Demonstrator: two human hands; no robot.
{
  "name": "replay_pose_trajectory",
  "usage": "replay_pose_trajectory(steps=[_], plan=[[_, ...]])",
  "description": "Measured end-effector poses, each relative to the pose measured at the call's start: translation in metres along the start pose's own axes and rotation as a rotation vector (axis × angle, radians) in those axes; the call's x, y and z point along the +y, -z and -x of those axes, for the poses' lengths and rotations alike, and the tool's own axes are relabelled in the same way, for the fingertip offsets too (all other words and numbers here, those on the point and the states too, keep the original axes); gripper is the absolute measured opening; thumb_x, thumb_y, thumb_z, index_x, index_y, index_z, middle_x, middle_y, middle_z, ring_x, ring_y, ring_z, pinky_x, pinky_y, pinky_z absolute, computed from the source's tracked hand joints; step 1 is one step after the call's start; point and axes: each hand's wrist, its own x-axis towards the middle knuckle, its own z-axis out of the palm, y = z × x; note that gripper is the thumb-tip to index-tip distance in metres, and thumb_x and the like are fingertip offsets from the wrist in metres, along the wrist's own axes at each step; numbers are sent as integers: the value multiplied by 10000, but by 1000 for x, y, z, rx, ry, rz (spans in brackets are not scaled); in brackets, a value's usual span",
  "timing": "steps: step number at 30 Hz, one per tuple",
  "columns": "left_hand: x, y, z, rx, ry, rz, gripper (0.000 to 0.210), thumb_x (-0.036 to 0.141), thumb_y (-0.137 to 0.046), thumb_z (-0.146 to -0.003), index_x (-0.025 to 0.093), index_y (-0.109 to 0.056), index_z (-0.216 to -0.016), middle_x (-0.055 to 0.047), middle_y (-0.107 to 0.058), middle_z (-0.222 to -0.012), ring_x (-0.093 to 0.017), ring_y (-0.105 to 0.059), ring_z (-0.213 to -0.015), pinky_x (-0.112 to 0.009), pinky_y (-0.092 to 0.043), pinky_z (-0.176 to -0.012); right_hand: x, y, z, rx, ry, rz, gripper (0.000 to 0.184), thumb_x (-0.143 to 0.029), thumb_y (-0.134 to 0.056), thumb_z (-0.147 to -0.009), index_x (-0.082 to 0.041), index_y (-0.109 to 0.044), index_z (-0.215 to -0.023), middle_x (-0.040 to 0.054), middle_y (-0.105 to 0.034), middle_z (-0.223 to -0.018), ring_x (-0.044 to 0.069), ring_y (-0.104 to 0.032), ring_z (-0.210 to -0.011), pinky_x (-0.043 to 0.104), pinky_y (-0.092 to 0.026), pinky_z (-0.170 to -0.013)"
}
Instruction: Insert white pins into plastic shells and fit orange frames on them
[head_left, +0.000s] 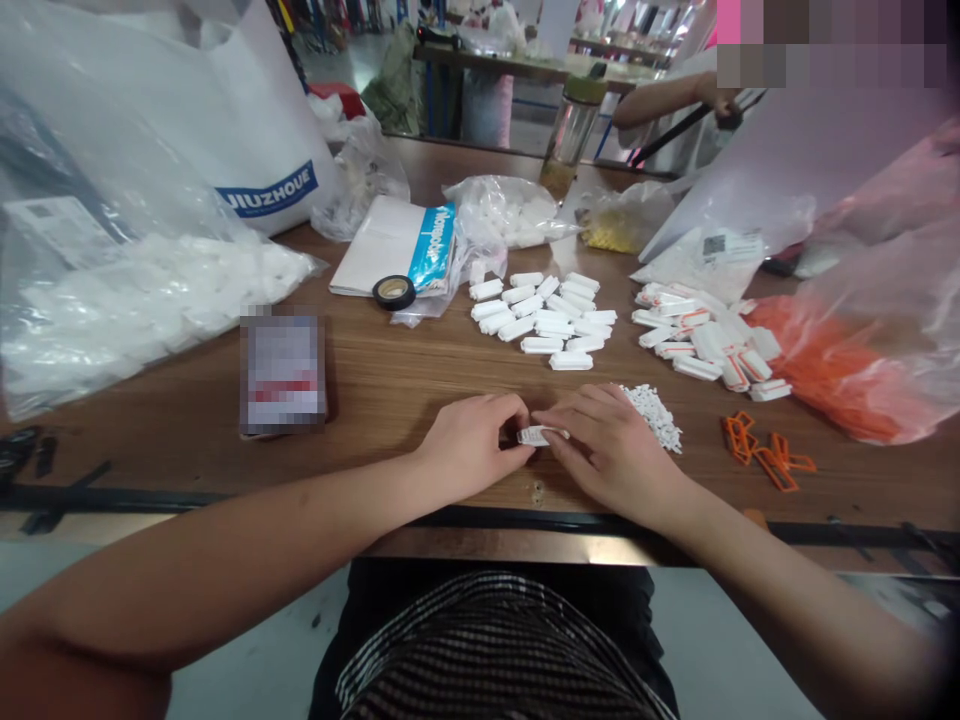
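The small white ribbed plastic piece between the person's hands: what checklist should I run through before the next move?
1. Small white ribbed plastic piece steadied by the left hand and right hand: ok, fingers of both are on it.
2. Inside of the piece in order: cannot tell, too small and partly covered.
3. Heap of tiny white plastic bits near at hand: ok, beside the right hand.
4. Orange elongated plastic loops neatly lined up: not ok, jumbled on the brown wooden table.
5. Plain white oblong cases apart from the orange-striped white cases: ok, a gap separates them.
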Motion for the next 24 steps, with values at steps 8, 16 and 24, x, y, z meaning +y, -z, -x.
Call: replay_pose_trajectory(steps=[8,16,24], plan=[[2,3,0,-26,10,10,131,275,-694,-753,219,-603,-829,43,-564,-666,-136,-512,-607,-291,-389,-607,-5,-6,1,-9,49,78,187,-212,-524,-917,-214,-680,-814,48,-706,-857,211,-578,-821,406,-396,-806],[0,2,1,-30,19,-13,113,299,-669,-774,232,-625,-853,46,-541,-641,-138,-499,-611,-281,-367,-618,12,9,7,89,-50,-91,164,-247,-565,-892,-230,-728,-900,31,-735,-896,193,-633,-834,376,-444,-811],[-2,0,-1,-30,0,-50,121,304,-668,-777,230,-618,-858,41,-538,-656,-137,-496,-618,-288,-356,-620,135,52,41,-86,-699,10,202,-295,-648,-776,-168,-781,-860,78,-745,-802,193,-648,-704,315,-460,-663]])
